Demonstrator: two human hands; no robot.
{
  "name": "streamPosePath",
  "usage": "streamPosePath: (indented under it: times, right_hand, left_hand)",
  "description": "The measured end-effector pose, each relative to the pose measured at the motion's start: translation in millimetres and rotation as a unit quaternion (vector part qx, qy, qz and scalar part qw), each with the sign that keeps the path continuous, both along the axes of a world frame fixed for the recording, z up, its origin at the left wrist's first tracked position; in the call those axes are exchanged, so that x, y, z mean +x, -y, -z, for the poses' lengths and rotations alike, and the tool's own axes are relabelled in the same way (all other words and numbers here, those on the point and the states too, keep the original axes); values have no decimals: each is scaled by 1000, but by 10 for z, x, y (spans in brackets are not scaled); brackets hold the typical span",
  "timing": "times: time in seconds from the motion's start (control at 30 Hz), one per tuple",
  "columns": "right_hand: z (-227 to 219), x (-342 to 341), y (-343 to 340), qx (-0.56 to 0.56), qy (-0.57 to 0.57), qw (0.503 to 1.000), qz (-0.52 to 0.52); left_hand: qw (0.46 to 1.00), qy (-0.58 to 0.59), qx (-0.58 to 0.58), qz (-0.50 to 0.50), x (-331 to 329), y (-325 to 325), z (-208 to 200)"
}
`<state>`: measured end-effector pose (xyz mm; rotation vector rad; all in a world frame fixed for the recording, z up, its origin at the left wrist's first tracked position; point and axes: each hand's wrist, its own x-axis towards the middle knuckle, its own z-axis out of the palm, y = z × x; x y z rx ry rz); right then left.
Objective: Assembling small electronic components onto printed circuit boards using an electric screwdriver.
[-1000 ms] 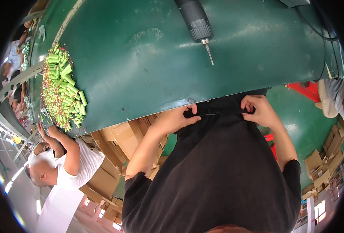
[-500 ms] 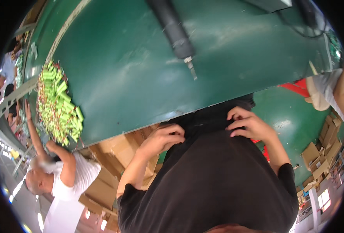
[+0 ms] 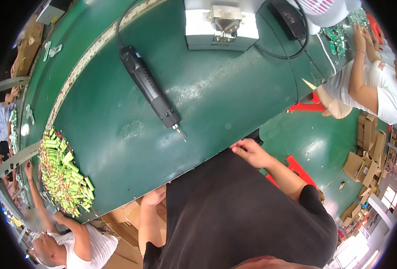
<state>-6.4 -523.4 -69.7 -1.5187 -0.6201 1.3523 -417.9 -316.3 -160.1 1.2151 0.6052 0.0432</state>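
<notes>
My right hand [image 3: 248, 151] is at the table's near edge, its fingers closed on the hem of my black shirt [image 3: 234, 210]. The cloth stretches up to the edge between my hands. Lower on the left, my left hand [image 3: 155, 195] is against the shirt's other side, with its fingers hidden by the cloth and the table edge. Beyond both hands, a black electric screwdriver [image 3: 147, 85] lies on the green table [image 3: 198, 121], its bit pointing toward me and its cord running to the far side. Neither hand touches it.
Green cylindrical cells with thin red wires [image 3: 66, 175] are heaped at the left. A grey-white box with a metal bracket [image 3: 221, 33] stands at the back, beside a black adapter [image 3: 288, 20] and cables. Co-workers in white sit at left and right. Cardboard boxes [image 3: 364, 168] are right.
The view has shifted, bringing the whole screwdriver and the box into sight. My hands have moved toward the table edge, pulling the shirt up; my left fingers have gone out of sight.
</notes>
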Motion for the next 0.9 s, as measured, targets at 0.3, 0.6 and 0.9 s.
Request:
streamPosePath:
  times: [0.3, 0.6, 0.9]
  right_hand:
    - [-236, 488, 414, -156, -53, 914, -371]
    - [-180, 750, 443, -76, -176, 955, -226]
    - [57, 755, 797, -149, -397, 905, -45]
  left_hand:
    - [909, -216, -160, 320, 320, -260, -870]
    - [953, -226, -199, 38, 261, -560, -891]
    - [821, -263, -481, 162, -526, -92, -373]
